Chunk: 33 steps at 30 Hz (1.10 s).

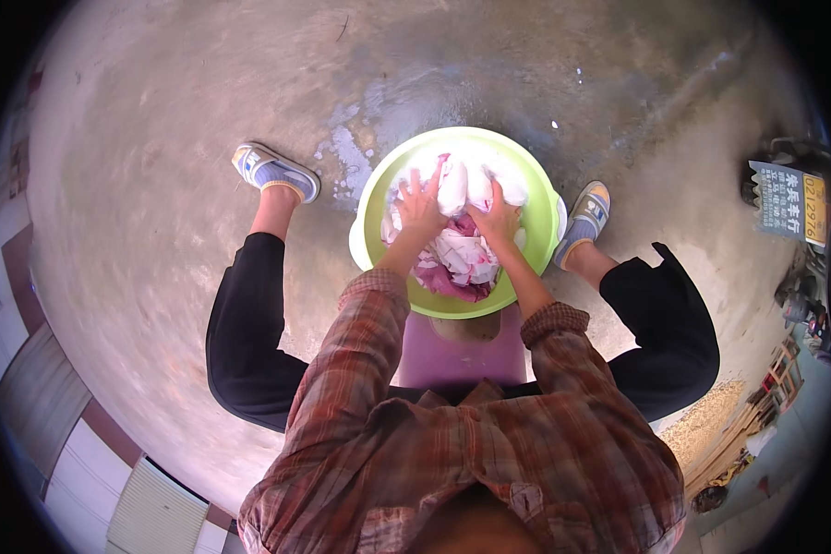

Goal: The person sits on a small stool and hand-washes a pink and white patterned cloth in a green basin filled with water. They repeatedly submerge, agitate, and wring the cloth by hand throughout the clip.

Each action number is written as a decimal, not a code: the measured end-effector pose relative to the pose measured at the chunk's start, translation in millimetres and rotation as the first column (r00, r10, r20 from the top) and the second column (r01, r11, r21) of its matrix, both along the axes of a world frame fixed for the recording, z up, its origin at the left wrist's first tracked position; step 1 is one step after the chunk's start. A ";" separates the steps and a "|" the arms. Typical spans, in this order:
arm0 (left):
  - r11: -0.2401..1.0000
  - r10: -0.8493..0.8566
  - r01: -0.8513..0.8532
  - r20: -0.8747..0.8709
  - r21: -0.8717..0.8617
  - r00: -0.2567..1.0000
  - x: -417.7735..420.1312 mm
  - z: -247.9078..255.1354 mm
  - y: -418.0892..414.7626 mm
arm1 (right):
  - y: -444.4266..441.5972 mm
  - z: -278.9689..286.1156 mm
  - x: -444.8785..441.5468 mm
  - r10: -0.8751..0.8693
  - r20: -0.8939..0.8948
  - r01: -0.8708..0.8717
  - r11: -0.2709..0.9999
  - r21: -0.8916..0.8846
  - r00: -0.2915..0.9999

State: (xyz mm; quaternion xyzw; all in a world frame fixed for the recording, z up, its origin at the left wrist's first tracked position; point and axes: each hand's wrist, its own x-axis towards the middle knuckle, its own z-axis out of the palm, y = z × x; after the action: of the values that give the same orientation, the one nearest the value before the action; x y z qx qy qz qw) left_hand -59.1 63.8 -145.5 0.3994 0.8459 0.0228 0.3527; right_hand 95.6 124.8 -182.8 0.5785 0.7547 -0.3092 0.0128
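Note:
A light green plastic basin (541, 260) stands on the concrete floor between my feet. It holds a wet heap of white and pink-red patterned fabric (464, 256), with bright white bunched parts at the far side. My left hand (419, 208) presses on the left of the heap, its fingers spread. On the right, my right hand (497, 216) rests against the bunched white cloth with its thumb and fingers apart. Whether either hand pinches any fabric cannot be told; some fingertips are lost in the glare.
A purple plastic stool (464, 356) is under me, close behind the basin. Wet patches (350, 163) mark the floor beyond the basin. Parked electric vehicles (800, 291) with a plate stand at the far right, near wooden sticks (730, 443) and a pile of grain-like material (699, 422).

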 end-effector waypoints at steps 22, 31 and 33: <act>0.775 0.364 -0.627 0.869 -0.083 0.335 -45.8 90.3 5.6 | 21.4 51.8 -14.8 0.175 -0.362 -0.145 0.983 0.110 0.916; 0.637 0.354 -0.737 0.764 0.226 0.539 -4.6 94.2 -54.6 | -49.2 171.2 0.8 0.535 -0.362 -0.473 0.845 0.249 0.764; 0.695 0.342 -0.628 0.606 0.351 0.718 12.9 74.3 -62.1 | -60.0 141.1 24.2 0.526 -0.362 -0.488 0.850 0.197 0.770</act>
State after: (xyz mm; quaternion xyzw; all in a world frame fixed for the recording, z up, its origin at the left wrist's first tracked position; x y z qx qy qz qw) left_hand -46.2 1.6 -71.2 0.2133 0.7607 0.4545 0.4113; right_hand 119.8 64.7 -41.8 0.2768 0.8820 -0.3715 -0.0862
